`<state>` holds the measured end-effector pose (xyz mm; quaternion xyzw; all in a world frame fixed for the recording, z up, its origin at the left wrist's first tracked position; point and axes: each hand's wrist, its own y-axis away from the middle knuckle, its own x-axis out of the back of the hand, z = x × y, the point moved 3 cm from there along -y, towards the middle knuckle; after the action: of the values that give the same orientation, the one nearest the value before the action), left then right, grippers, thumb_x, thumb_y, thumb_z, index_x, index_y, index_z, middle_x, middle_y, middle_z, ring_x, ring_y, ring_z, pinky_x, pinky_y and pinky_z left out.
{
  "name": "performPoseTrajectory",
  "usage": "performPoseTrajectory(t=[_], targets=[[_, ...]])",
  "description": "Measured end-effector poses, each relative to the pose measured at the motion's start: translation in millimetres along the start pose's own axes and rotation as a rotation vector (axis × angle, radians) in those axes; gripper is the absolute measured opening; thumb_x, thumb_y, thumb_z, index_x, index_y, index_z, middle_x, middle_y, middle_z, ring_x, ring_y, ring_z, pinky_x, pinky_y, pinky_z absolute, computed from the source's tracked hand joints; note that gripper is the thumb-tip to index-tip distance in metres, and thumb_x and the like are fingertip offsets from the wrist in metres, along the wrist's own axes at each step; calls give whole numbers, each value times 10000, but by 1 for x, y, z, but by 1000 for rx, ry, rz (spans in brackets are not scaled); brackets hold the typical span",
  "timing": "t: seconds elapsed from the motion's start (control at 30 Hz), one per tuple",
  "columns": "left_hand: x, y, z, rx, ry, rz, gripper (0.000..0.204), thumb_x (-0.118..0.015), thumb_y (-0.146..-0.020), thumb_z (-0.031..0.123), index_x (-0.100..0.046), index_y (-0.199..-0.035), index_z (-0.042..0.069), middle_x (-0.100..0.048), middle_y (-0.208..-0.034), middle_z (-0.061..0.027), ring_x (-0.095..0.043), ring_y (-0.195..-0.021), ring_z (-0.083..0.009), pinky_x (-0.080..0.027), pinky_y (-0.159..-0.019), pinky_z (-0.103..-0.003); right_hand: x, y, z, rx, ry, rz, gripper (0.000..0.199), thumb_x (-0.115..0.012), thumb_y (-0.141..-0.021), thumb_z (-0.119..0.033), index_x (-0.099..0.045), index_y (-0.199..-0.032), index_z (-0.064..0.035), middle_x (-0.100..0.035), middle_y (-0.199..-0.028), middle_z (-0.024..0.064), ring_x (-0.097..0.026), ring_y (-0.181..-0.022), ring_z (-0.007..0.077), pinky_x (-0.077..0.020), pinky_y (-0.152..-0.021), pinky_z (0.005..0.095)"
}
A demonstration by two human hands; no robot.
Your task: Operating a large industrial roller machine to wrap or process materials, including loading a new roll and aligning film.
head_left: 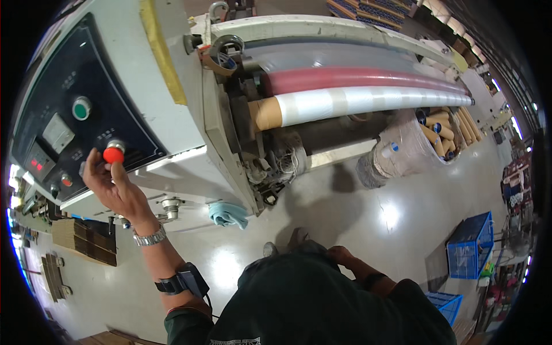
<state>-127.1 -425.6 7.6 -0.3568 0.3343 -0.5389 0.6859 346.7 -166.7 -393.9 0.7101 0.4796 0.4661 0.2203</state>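
Note:
At the upper left, my left hand (pixel 117 191) reaches to a red mushroom-shaped push button (pixel 114 153) on the machine's dark control panel (pixel 109 106). Its thumb and forefinger close around the button's lower and left sides. A green round button (pixel 81 108) sits above it on the same panel. My right hand (pixel 341 255) hangs low beside my body, near no object. Its fingers are mostly hidden, so whether it holds anything does not show. To the right of the panel, a roll of white film (pixel 368 102) lies across the machine, in front of a red roller (pixel 362 80).
A light blue cloth (pixel 228 214) hangs at the cabinet's lower edge. Below the rollers stand plastic-wrapped material (pixel 397 152) and several cardboard tubes (pixel 440 129). Rolls of tape (pixel 225 53) rest on the frame. A blue crate (pixel 470 248) is on the floor at right, stacked cardboard (pixel 83 238) at left.

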Motion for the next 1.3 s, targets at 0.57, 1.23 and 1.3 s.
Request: performPoseTrajectory(t=[0.57, 1.23, 1.3], targets=[[-35, 7, 43, -249, -443, 9, 678, -755, -816, 224, -404, -1356, 12, -441, -1371, -148, -399, -1289, -282, -303, -1095, -398, 45, -34, -15, 25, -243, -191, 272, -609, -868, -279, -645, -964, -27, -633, -854, 63, -620, -736, 181, -524, -650, 322], [259, 126, -210, 1118, -60, 688, 466, -527, -950, 407, -491, -1192, 11, -610, -1022, -124, -614, -831, -157, -474, -640, -261, -10, -70, -26, 38, -392, -361, 301, -622, -864, -214, -589, -1060, 12, -653, -894, 160, -671, -726, 261, -516, -532, 340], [244, 108, -217, 1226, 103, 661, 429, -512, -949, 436, -517, -1102, 36, -615, -803, -74, -556, -574, -100, -400, -483, -232, -34, -73, -46, 8, -372, -328, 309, -624, -861, -217, -589, -1063, 15, -652, -893, 163, -672, -727, 265, -521, -540, 344]])
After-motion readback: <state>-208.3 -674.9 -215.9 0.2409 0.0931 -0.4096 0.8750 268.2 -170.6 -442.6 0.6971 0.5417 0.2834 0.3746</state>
